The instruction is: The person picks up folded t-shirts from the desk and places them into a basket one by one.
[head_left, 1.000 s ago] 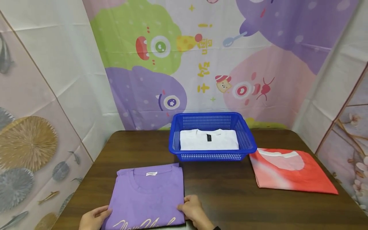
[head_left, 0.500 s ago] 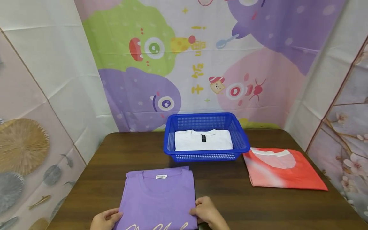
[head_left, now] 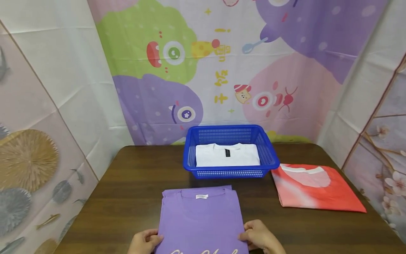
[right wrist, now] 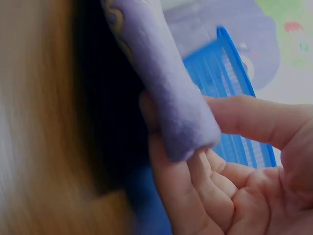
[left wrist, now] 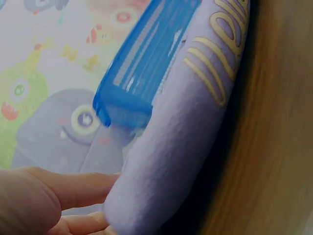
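A folded purple T-shirt (head_left: 200,218) with cream lettering is held between both hands at the front middle of the table. My left hand (head_left: 145,242) pinches its left edge, thumb on top. On the opposite edge, my right hand (head_left: 261,235) pinches the cloth between thumb and fingers. The right wrist view shows the fingers (right wrist: 178,191) curled under the shirt's rounded fold. Both wrist views show dark shadow between the shirt and the tabletop. Beyond the shirt stands a blue plastic basket (head_left: 231,173), with a folded white T-shirt (head_left: 228,158) lying inside.
A folded red and pink T-shirt (head_left: 320,190) lies on the right side of the brown wooden table (head_left: 127,197), beside the basket. A cartoon-print curtain (head_left: 222,70) hangs behind the table's far edge, with patterned cloth walls at left and right.
Both hands have carried the purple T-shirt to the right, from the left front of the table to in front of the basket. The basket and the other shirts stay put.
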Action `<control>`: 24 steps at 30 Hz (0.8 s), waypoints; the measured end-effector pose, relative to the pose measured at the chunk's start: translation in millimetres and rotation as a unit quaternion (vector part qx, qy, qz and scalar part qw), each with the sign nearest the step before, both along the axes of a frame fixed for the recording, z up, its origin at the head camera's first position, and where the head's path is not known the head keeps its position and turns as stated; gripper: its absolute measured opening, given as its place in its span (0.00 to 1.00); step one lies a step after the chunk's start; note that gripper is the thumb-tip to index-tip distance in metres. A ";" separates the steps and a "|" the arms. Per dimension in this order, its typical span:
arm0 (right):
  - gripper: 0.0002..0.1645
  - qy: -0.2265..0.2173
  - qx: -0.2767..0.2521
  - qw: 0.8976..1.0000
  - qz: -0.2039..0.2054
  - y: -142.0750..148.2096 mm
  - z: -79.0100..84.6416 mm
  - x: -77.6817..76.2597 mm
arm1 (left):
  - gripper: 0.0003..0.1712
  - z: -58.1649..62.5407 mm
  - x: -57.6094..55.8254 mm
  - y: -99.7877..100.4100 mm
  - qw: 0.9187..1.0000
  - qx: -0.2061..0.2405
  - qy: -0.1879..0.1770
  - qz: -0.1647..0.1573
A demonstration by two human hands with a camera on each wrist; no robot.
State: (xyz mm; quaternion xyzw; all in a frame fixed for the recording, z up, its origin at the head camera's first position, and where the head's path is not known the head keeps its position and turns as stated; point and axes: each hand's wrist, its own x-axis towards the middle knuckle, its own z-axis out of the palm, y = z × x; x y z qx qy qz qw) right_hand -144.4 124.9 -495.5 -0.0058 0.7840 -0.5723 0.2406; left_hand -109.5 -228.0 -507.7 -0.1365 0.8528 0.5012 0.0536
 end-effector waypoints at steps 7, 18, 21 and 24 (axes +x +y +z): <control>0.15 0.002 0.039 0.998 0.040 25.9 -0.7 3.6 | 0.26 1.5 -0.3 16.1 0.999 0.012 -0.024 -0.040; 0.08 -0.072 0.020 0.996 -0.053 16.9 0.0 -32.3 | 0.19 12.3 -26.7 25.3 1.000 0.020 0.002 -0.024; 0.07 -0.067 0.012 0.996 -0.065 16.2 1.2 -45.6 | 0.17 14.5 -36.5 27.7 0.999 0.031 0.004 -0.013; 0.07 -0.063 0.008 0.995 -0.078 14.5 2.1 -57.1 | 0.17 17.6 -45.5 28.1 0.999 0.041 0.000 -0.010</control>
